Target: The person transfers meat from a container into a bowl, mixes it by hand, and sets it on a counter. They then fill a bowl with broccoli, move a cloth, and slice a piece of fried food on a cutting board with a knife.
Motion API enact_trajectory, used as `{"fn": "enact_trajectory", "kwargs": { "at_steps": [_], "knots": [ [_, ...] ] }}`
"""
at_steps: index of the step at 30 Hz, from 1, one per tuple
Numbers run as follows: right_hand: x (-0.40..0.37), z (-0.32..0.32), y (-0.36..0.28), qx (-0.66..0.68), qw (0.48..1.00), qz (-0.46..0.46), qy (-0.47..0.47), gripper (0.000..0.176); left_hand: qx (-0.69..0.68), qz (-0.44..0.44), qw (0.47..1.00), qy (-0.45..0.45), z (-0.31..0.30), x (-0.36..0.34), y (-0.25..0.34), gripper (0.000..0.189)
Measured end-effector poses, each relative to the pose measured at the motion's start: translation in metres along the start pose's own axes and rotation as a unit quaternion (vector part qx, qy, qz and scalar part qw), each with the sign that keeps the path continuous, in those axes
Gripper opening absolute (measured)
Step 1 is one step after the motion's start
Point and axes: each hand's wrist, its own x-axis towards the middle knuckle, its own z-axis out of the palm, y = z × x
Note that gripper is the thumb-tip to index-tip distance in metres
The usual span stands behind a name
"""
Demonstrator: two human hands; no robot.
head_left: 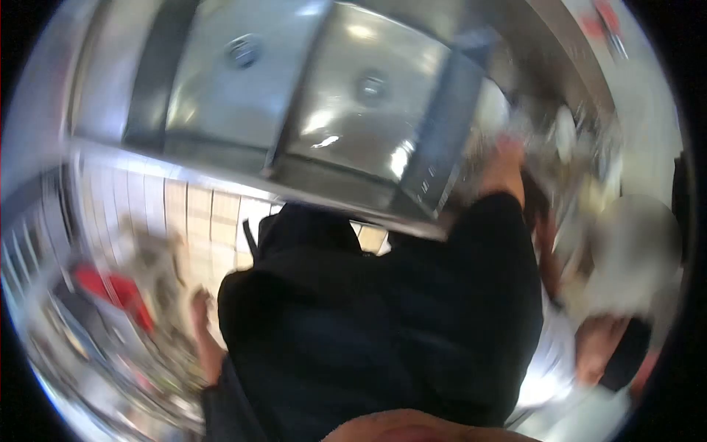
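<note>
My right hand [508, 149] reaches out over the right part of the steel counter, among blurred dishes. A round white dish [492, 107] lies right by its fingertips; whether I touch or grip it is lost in the motion blur. Just beyond stands another pale dish [565, 134] among shiny items too smeared to name. Down at my left side hangs my left hand [200, 303], away from the counter. Its fingers are blurred, and I see no object in it.
Two steel sink basins [361, 110] with round drains are set in the counter ahead. Tiled floor [213, 214] shows below its edge. Another person's arm [598, 342] is close on my right, near a large pale round thing [637, 243]. A red item [114, 295] sits among clutter at left.
</note>
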Motion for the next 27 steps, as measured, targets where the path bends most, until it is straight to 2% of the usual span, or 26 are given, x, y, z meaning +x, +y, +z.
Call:
{"fn": "enact_trajectory", "kwargs": {
  "at_steps": [1, 2, 3, 4, 5, 6, 7, 8, 9, 10, 11, 12, 13, 14, 15, 16, 17, 20, 21, 22, 23, 24, 25, 26, 27],
  "knots": [
    [-0.020, 0.013, 0.010, -0.088, 0.995, -0.002, -0.047, 0.021, -0.026, 0.031, 0.994, -0.097, 0.006, -0.008, 0.000, 0.040],
    [-0.033, 0.021, 0.020, -0.172, 0.981, -0.010, -0.095, 0.021, 0.071, -0.056, 0.996, -0.024, 0.022, -0.027, 0.017, 0.043],
    [-0.057, 0.042, 0.029, -0.249, 0.958, -0.021, -0.140, 0.020, 0.137, 0.008, 0.989, 0.055, 0.028, -0.027, -0.017, 0.042],
    [-0.072, 0.060, 0.040, -0.317, 0.930, -0.039, -0.183, 0.020, 0.224, -0.062, 0.972, 0.022, 0.038, -0.053, 0.022, 0.044],
    [-0.089, 0.084, 0.054, -0.378, 0.896, -0.060, -0.227, 0.020, 0.208, 0.020, 0.973, 0.094, 0.038, -0.038, -0.059, 0.037],
    [-0.095, 0.103, 0.072, -0.427, 0.860, -0.095, -0.264, 0.020, 0.146, -0.050, 0.980, 0.129, 0.048, -0.067, -0.041, 0.040],
    [-0.110, 0.130, 0.089, -0.466, 0.825, -0.125, -0.294, 0.020, 0.075, -0.057, 0.979, 0.179, 0.056, -0.083, -0.060, 0.042],
    [-0.130, 0.156, 0.105, -0.497, 0.793, -0.157, -0.314, 0.019, 0.042, -0.014, 0.978, 0.203, 0.068, -0.072, -0.124, 0.041],
    [-0.148, 0.175, 0.117, -0.522, 0.765, -0.187, -0.329, 0.019, -0.018, -0.100, 0.974, 0.201, 0.080, -0.105, -0.127, 0.039],
    [-0.171, 0.195, 0.128, -0.535, 0.742, -0.221, -0.339, 0.019, -0.046, -0.134, 0.970, 0.199, 0.093, -0.121, -0.149, 0.035],
    [-0.199, 0.212, 0.141, -0.545, 0.720, -0.251, -0.348, 0.019, 0.111, -0.068, 0.971, 0.200, 0.118, -0.123, -0.219, 0.031],
    [-0.227, 0.230, 0.156, -0.546, 0.703, -0.280, -0.360, 0.019, 0.215, -0.138, 0.956, 0.146, 0.149, -0.120, -0.284, 0.027],
    [-0.258, 0.249, 0.172, -0.544, 0.689, -0.301, -0.372, 0.018, 0.121, -0.196, 0.967, 0.110, 0.160, -0.155, -0.295, 0.028],
    [-0.288, 0.264, 0.187, -0.542, 0.675, -0.322, -0.384, 0.018, 0.058, -0.218, 0.969, 0.100, 0.216, -0.139, -0.394, 0.021],
    [-0.322, 0.277, 0.208, -0.538, 0.662, -0.329, -0.406, 0.018, 0.018, -0.289, 0.946, 0.145, 0.236, -0.175, -0.404, 0.019],
    [-0.353, 0.292, 0.228, -0.533, 0.647, -0.336, -0.429, 0.018, -0.061, -0.356, 0.922, 0.137, 0.249, -0.192, -0.421, 0.022],
    [-0.385, 0.306, 0.250, -0.528, 0.634, -0.336, -0.454, 0.018, -0.163, -0.439, 0.869, 0.160, 0.264, -0.204, -0.433, 0.027],
    [-0.487, 0.334, 0.325, -0.526, 0.597, -0.266, -0.543, 0.017, -0.107, -0.332, 0.918, 0.190, 0.278, -0.202, -0.492, 0.027],
    [-0.525, 0.343, 0.355, -0.536, 0.580, -0.210, -0.577, 0.017, -0.077, -0.362, 0.902, 0.221, 0.270, -0.183, -0.500, 0.026],
    [-0.559, 0.354, 0.388, -0.549, 0.549, -0.132, -0.616, 0.017, -0.087, -0.333, 0.914, 0.214, 0.243, -0.177, -0.494, 0.026],
    [-0.601, 0.358, 0.425, -0.573, 0.488, -0.068, -0.655, 0.017, -0.100, -0.303, 0.925, 0.206, 0.212, -0.170, -0.487, 0.025],
    [-0.654, 0.355, 0.464, -0.493, 0.194, -0.200, -0.824, 0.016, -0.139, -0.274, 0.919, 0.247, 0.192, -0.151, -0.490, 0.024],
    [-0.713, 0.349, 0.508, -0.589, 0.073, -0.245, -0.767, 0.015, -0.169, -0.236, 0.909, 0.300, 0.161, -0.148, -0.475, 0.025],
    [-0.768, 0.337, 0.539, -0.485, -0.007, -0.291, -0.825, 0.012, -0.266, -0.183, 0.870, 0.372, 0.133, -0.154, -0.463, 0.029],
    [-0.799, 0.330, 0.592, -0.458, 0.046, -0.287, -0.840, 0.009, -0.319, -0.142, 0.823, 0.448, 0.105, -0.173, -0.441, 0.036]
  ]
}}
